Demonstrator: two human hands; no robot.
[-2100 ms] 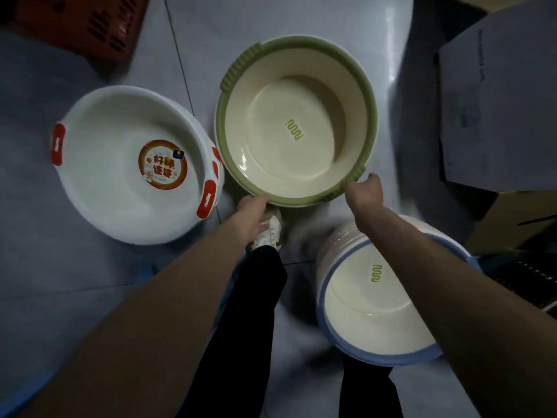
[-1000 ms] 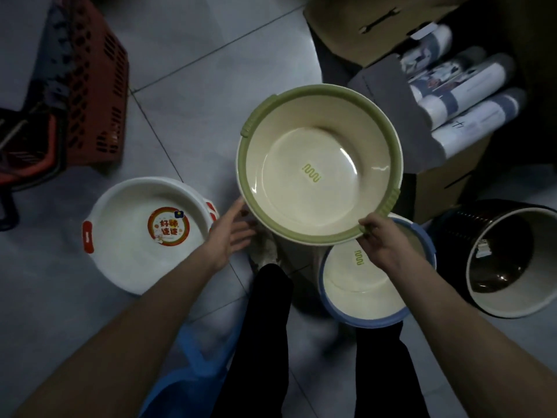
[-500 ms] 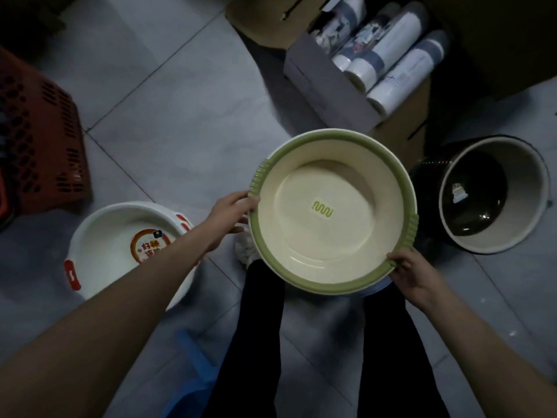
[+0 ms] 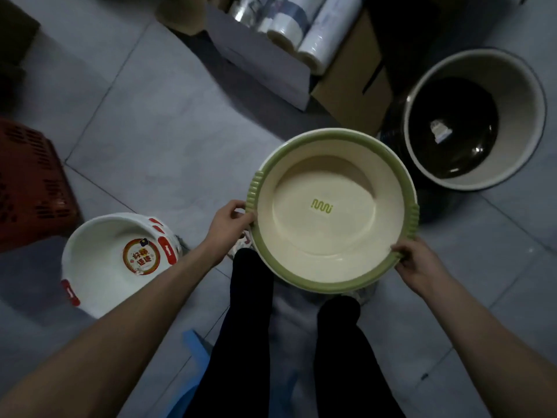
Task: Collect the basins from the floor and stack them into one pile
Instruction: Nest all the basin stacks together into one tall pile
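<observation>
While you stand over the grey tiled floor (image 4: 156, 122), your left hand (image 4: 230, 220) pinches the ribbed left rim of the green-rimmed basin (image 4: 331, 206), and your right hand (image 4: 417, 263) is closed on its lower right rim. The basin sits centre right of the frame, above your black trousers (image 4: 253, 312). A white basin with red handles (image 4: 99, 273) rests at lower left, well apart. A dark bucket (image 4: 470, 122) stands at upper right.
</observation>
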